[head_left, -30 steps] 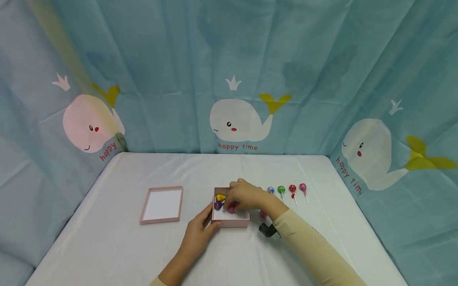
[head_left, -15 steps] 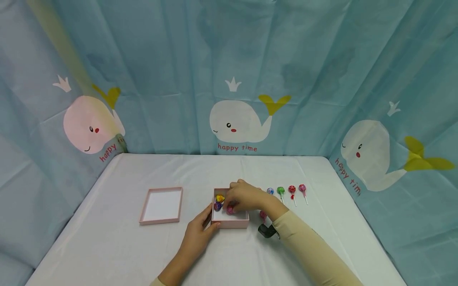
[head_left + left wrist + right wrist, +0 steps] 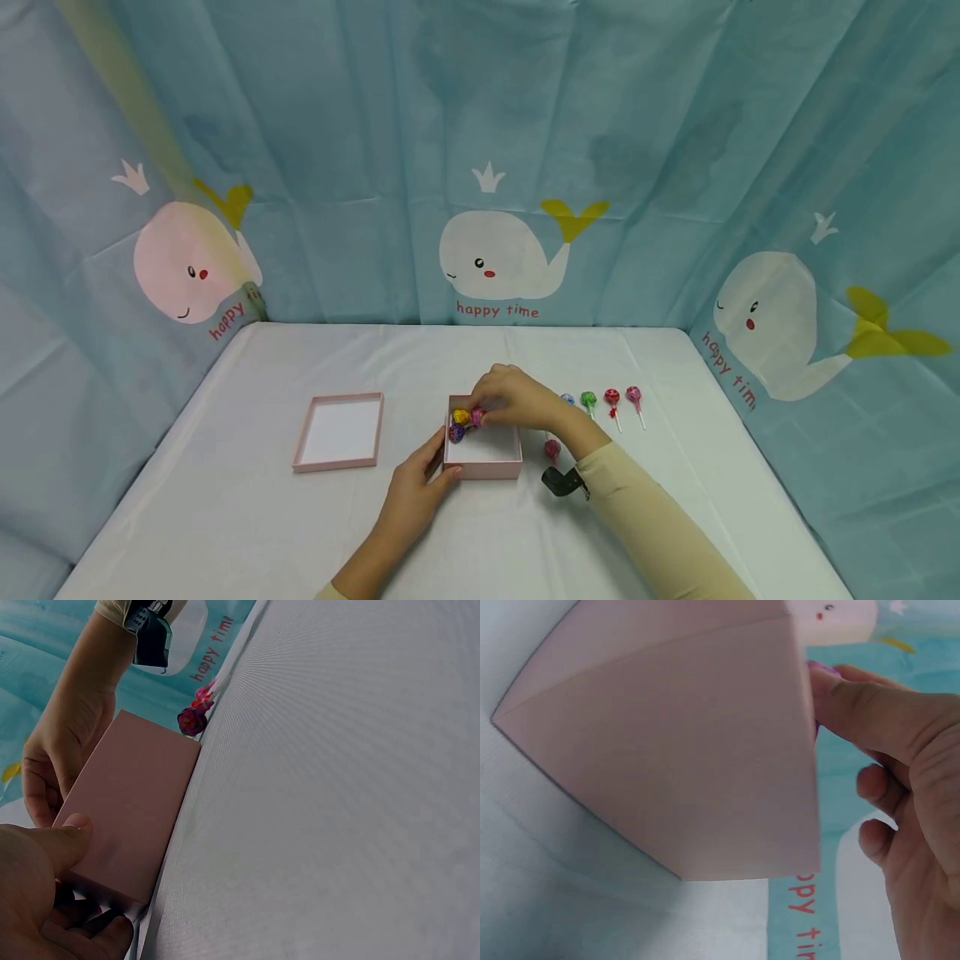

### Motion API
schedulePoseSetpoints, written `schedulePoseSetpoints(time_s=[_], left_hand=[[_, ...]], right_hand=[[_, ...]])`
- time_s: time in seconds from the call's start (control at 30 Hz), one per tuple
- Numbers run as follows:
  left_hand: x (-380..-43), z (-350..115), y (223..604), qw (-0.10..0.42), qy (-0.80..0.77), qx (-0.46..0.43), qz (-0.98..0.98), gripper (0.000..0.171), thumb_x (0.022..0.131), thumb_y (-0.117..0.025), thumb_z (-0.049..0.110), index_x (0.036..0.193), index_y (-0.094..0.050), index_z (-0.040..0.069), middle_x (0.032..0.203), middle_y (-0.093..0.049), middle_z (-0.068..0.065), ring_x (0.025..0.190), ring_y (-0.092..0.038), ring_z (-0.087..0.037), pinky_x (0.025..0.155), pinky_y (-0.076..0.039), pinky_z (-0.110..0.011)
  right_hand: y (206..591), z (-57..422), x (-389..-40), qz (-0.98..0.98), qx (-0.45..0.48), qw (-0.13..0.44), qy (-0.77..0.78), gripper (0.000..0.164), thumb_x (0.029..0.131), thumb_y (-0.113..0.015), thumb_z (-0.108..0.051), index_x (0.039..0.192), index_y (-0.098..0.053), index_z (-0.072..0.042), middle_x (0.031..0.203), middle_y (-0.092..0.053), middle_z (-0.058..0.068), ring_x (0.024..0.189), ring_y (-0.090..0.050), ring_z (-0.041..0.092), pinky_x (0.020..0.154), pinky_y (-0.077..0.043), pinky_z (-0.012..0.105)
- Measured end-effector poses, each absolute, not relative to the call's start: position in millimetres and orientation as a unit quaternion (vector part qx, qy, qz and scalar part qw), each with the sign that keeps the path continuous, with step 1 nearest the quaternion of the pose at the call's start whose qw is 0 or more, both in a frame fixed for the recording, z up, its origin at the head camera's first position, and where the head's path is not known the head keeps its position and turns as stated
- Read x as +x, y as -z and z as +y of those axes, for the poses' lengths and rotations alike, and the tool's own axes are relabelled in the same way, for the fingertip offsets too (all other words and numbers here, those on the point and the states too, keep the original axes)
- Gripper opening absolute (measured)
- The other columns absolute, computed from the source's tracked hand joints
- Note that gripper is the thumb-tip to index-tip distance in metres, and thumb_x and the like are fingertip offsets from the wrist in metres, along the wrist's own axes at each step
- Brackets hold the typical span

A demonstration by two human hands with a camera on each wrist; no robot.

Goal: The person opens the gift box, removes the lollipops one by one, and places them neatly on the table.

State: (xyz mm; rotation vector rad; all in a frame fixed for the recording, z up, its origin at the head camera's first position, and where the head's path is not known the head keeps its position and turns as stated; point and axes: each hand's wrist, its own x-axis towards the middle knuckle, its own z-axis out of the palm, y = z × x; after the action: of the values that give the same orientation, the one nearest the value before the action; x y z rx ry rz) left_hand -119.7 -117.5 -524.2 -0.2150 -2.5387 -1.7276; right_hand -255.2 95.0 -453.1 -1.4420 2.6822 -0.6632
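Your left hand [image 3: 416, 483] grips the box [image 3: 483, 471] at its near-left corner, likely to stop it sliding; your right hand [image 3: 517, 400] pinches a pink pop [image 3: 477, 417] inside it, beside the yellow pop [image 3: 461, 416] and purple pop [image 3: 456, 432], probably to keep them close. Count: one box, one lid [image 3: 341, 429] left of it, three pops visible inside, five visible to the right (blue pop [image 3: 567, 399], green pop [image 3: 588, 399], red pop [image 3: 612, 397], two pinkish); your right arm [image 3: 652, 517] may hide more.

The right hand [image 3: 521, 402] partly hides the pinched pink candy [image 3: 477, 417]
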Motion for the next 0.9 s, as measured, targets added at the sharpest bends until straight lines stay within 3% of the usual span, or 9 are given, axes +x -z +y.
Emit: schedulePoseSetpoints(time_s=[0.5, 0.9], left_hand=[[-120, -116, 523, 0.026, 0.541, -0.051, -0.839, 0.072, 0.086, -0.072, 0.030, 0.148, -0.039, 0.018, 0.151, -0.040, 0.001, 0.135, -0.042, -0.015, 0.105, -0.043, -0.026], [-121, -117, 526, 0.018, 0.547, -0.056, -0.835, 0.073, 0.086, -0.071, 0.033, 0.149, -0.037, 0.019, 0.152, -0.038, 0.001, 0.137, -0.039, -0.013, 0.106, -0.042, -0.023]], right_hand=[[424, 111, -243, 0.862, -0.399, -0.133, 0.284, 0.022, 0.081, -0.079, -0.033, 0.101, -0.073, -0.027, 0.101, -0.066, -0.022, 0.096, -0.050, 0.002, 0.084, -0.046, 0.029], [417, 140, -212, 0.869, -0.282, -0.138, 0.382, 0.021, 0.080, -0.078, -0.039, 0.098, -0.070, -0.033, 0.097, -0.065, -0.021, 0.092, -0.050, 0.005, 0.074, -0.048, 0.027]])
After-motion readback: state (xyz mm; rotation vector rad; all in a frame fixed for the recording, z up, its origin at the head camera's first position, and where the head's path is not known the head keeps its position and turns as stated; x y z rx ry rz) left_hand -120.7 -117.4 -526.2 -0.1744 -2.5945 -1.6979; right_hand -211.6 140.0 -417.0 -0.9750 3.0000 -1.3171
